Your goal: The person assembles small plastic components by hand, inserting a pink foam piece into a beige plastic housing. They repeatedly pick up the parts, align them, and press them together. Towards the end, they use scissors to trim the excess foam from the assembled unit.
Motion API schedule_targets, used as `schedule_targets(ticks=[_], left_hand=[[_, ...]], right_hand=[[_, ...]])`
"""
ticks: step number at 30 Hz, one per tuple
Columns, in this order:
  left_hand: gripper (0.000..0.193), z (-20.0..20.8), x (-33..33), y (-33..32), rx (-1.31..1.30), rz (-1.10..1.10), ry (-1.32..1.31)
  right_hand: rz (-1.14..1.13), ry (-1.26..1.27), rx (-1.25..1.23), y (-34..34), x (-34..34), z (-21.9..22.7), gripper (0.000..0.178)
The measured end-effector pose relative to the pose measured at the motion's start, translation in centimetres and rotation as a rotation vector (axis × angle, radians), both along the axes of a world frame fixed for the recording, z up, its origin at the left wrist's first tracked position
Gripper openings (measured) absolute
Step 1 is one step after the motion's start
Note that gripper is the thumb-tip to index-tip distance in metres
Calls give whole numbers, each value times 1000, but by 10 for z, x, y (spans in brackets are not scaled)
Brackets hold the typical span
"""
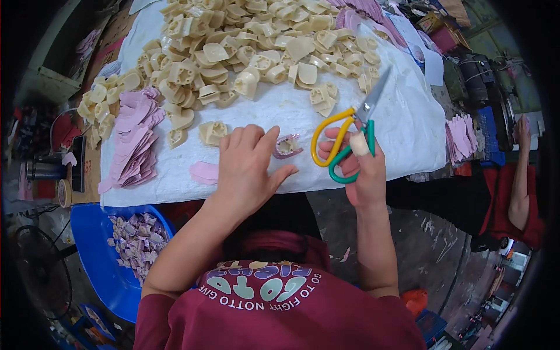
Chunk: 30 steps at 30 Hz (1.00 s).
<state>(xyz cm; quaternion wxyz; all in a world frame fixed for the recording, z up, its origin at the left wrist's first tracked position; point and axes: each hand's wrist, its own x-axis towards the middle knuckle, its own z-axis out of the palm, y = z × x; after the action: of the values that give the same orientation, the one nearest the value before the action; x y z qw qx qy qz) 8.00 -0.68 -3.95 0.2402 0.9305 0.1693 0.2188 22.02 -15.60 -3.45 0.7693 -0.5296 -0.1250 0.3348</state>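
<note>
In my right hand I hold a pair of scissors with one yellow and one green handle. Their blades point up and away to the right, and a pale wrap covers the thumb tip. My left hand is palm down over the white sheet, thumb apart from the fingers, with nothing visible in it. Just right of its fingertips lies a small cream piece wrapped in a pink band. A flat pink cutout shows beside my left hand. A bare cream moulded piece sits near its fingers.
A big heap of cream moulded pieces covers the far side of the white-covered table. Pink cutouts are stacked at left. Below stands a blue tub of pink-wrapped pieces. Another person is at the right.
</note>
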Motion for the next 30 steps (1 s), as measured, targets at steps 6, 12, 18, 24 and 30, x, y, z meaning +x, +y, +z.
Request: schedule_targets(ticks=[6,12,18,24,30], left_hand=[[40,-31,14,-7,-48,-96,58],[36,-32,12,-8,-91,-109,23],[40,-31,13,-9,-87,-97,54],[39,-32,12,-8,-96,-95,49],[39,-31,9,-10,-99,-72,65]], right_hand=[[-13,-55,110,22,25,10,28],[120,-111,-95,35,2,-27,23],[62,-112,6,27,33,-2,25],[186,-85,-167,31,11,-20,26],[157,-184,-112,35,24,-8,22]])
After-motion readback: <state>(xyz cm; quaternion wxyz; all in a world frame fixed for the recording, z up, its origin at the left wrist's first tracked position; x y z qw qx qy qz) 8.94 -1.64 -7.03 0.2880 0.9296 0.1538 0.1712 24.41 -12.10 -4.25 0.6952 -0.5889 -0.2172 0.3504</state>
